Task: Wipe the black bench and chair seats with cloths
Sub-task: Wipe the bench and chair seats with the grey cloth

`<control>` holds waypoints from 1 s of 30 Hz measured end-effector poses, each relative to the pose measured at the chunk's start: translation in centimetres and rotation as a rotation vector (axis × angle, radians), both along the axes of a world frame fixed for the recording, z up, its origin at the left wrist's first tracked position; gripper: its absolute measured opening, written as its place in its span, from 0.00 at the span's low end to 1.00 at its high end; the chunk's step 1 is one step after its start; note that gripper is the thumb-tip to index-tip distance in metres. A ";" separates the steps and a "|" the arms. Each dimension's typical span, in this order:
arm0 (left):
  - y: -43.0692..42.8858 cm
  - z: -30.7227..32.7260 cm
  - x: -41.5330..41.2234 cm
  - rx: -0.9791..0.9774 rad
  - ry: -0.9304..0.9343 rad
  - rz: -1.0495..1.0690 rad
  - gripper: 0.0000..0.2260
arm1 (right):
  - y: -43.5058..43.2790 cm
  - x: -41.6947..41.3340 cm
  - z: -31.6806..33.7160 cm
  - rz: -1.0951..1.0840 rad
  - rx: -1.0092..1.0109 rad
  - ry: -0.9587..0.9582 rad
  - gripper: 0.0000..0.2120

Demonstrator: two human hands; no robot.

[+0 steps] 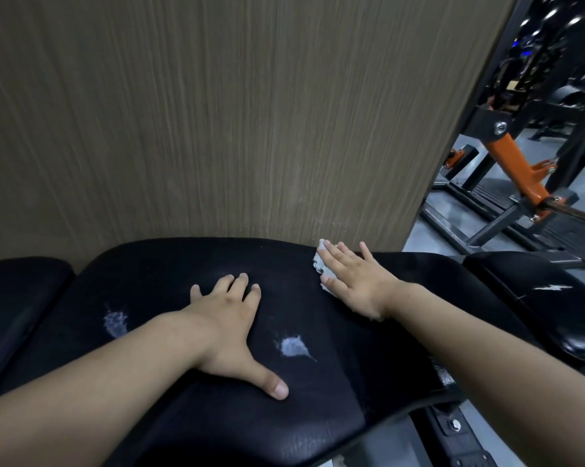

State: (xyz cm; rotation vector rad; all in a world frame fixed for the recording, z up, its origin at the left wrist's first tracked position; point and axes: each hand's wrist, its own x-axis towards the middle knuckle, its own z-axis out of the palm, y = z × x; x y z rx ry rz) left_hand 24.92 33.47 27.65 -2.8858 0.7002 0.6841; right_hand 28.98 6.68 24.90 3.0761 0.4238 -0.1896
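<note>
A black padded bench seat point(169, 264) fills the lower half of the head view, with two worn pale patches on it. My left hand point(232, 323) lies flat on the middle of the seat, fingers spread and thumb out. My right hand point(355, 281) presses flat, with straight fingers, on a small white cloth point(319, 262) at the seat's far right edge next to the wall. Only the cloth's left edge shows from under the fingers.
A brown wood-grain wall panel point(217, 112) rises directly behind the bench. Another black pad point(18, 291) adjoins on the left and a torn black pad point(550, 291) on the right. A black and orange gym machine frame point(516, 163) stands on the grey floor at the right.
</note>
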 end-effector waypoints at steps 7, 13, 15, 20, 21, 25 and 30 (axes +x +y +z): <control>0.3 0.2 -0.4 -0.044 -0.003 0.016 0.70 | 2.6 -8.7 0.5 0.114 0.048 0.063 0.35; 1.1 -0.2 -1.2 -0.136 -0.032 0.034 0.70 | 5.5 -16.7 0.3 0.151 0.082 0.060 0.38; 1.4 0.0 -1.4 -0.157 -0.050 0.026 0.69 | 6.1 -17.6 -0.5 0.141 0.085 0.049 0.39; 3.4 1.0 -1.0 -0.157 -0.053 0.011 0.69 | 8.0 -16.9 -0.9 0.093 0.081 -0.048 0.37; 4.0 1.4 -0.7 -0.145 -0.043 0.021 0.70 | 8.7 -16.6 -0.7 0.069 0.087 0.004 0.37; 6.3 1.9 0.2 -0.080 0.026 0.069 0.71 | 10.6 -13.8 0.1 0.002 0.056 0.064 0.33; 7.3 0.6 0.1 -0.051 0.009 0.035 0.72 | 10.8 -6.7 -0.6 -0.031 0.013 0.046 0.33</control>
